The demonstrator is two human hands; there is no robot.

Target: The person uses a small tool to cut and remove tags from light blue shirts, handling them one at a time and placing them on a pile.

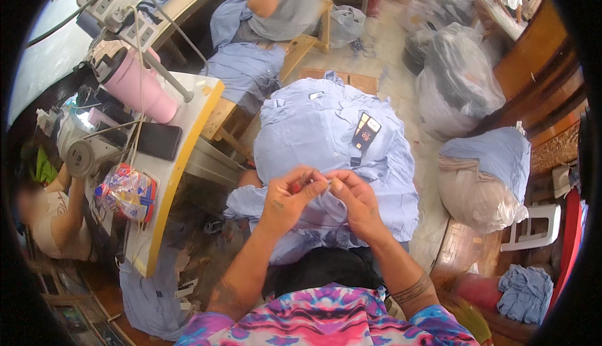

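Observation:
A light blue button-up shirt (298,136) lies spread across my lap, with a dark hang tag (366,131) on its right side. My left hand (290,200) is closed, with a small red thing (296,188) showing between its fingers; most of it is hidden, so its kind cannot be told. Thumb and fingers of my right hand (357,203) pinch a bit of the shirt's cloth, which hangs below the fingertips. The fingertips of both hands meet over the shirt, close to my body.
On the left, a yellow-edged table (199,104) bears a pink tumbler (135,86), a phone (159,141) and a colourful plastic pack (127,192). Co-workers sit ahead and at left. Stuffed plastic bags (461,83), a cloth bundle (480,177) and a white stool (539,227) stand right.

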